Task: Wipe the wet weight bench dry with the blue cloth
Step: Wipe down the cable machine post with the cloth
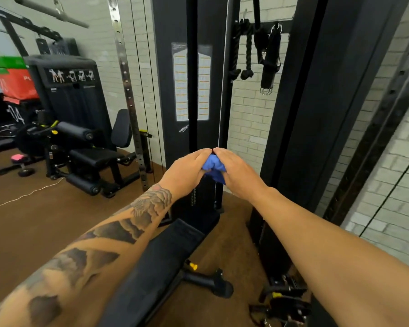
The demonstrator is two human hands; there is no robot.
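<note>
Left hand [187, 169] and right hand [237, 172] grip blue cloth [213, 162] bunched between them.

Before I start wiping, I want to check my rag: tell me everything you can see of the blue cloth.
The cloth is bright blue, soft-looking fabric, bunched into a wad with a corner hanging down. The left hand and right hand grip it from either side, meeting over its top and hiding most of it. It is held in the air, clear of the bench. Wet or dry cannot be told.
</note>
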